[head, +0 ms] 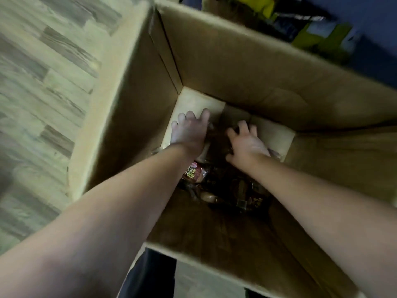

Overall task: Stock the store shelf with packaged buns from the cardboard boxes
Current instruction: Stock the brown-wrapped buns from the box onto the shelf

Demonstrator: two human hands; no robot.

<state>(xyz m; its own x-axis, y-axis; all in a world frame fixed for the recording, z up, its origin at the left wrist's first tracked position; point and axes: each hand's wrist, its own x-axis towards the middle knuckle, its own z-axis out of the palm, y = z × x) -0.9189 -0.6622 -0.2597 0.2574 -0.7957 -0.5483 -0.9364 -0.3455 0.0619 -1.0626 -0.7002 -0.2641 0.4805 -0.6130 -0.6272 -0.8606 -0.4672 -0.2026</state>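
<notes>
I had both arms sunk deep in the cardboard box [236,61], working at its floor. My left hand [189,131] lay with fingers spread and fairly straight against one side of a dark bun pack [217,145]. My right hand [247,143] had its fingers curled over the other side of that pack, thumb tucked low. The remaining bun packs [225,190], one with a red label [194,172], lay heaped in the shadowed bottom, nearer to me than the hands. The shelf goods [311,35] showed only as a blur beyond the far wall. The risks, as I judged them: the wrappers looked slick and soft, so a squeeze from both sides could crush the buns or let the pack slide out on the lift. The tall walls could catch the pack's corner, and the dim view made it easy to pinch loose film alone.
</notes>
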